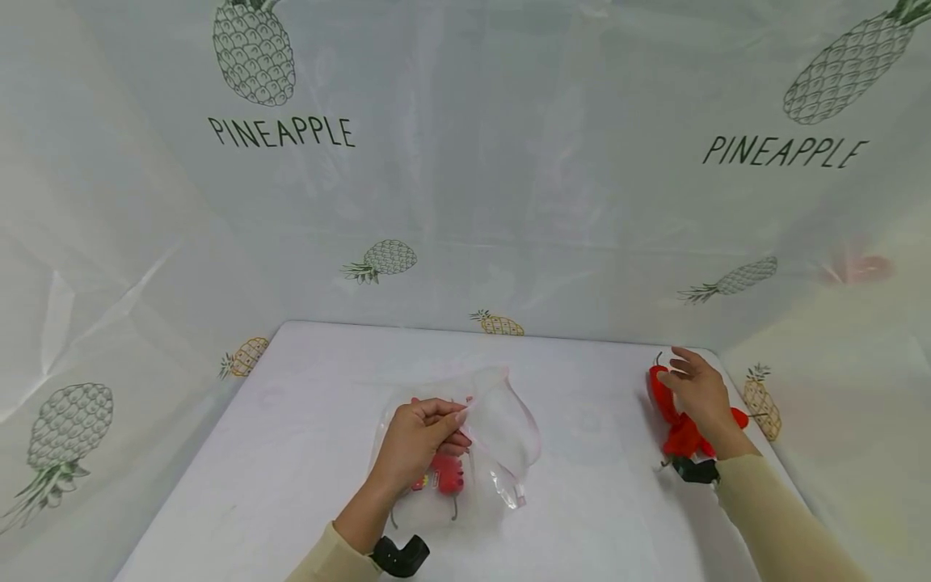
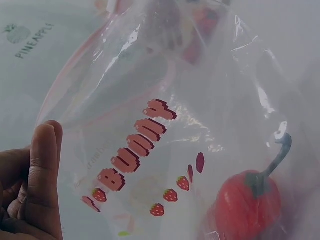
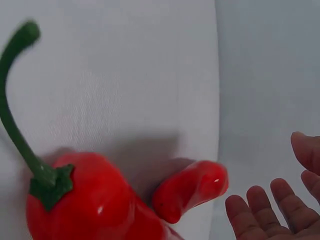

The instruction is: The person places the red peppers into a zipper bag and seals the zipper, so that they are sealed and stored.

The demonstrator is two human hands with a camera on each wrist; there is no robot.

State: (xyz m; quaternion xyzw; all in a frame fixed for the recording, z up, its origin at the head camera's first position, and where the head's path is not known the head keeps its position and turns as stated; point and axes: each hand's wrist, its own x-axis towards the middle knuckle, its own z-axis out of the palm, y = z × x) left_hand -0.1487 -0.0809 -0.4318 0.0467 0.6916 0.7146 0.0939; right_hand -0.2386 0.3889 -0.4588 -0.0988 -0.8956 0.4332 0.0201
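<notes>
My left hand (image 1: 422, 440) pinches the rim of a clear plastic zip bag (image 1: 505, 432) between thumb and fingers. Pink "BUNNY" lettering (image 2: 135, 147) and small strawberries are printed on the bag. Inside lies a red chili pepper (image 2: 247, 205) with a green stem, and more red shows through the plastic in the head view. Over at the right, my right hand (image 1: 701, 400) hovers over a small pile of red chili peppers (image 1: 682, 436), its fingers spread and nothing held. The right wrist view shows a large pepper (image 3: 90, 200) near a smaller red tip (image 3: 192, 190), apart from the fingers.
Both hands work over a white table (image 1: 305, 453), with the pepper pile close to its right edge. A pale curtain (image 1: 494, 178) printed with pineapples hangs behind and along the sides. Each wrist wears a black device (image 1: 402, 556).
</notes>
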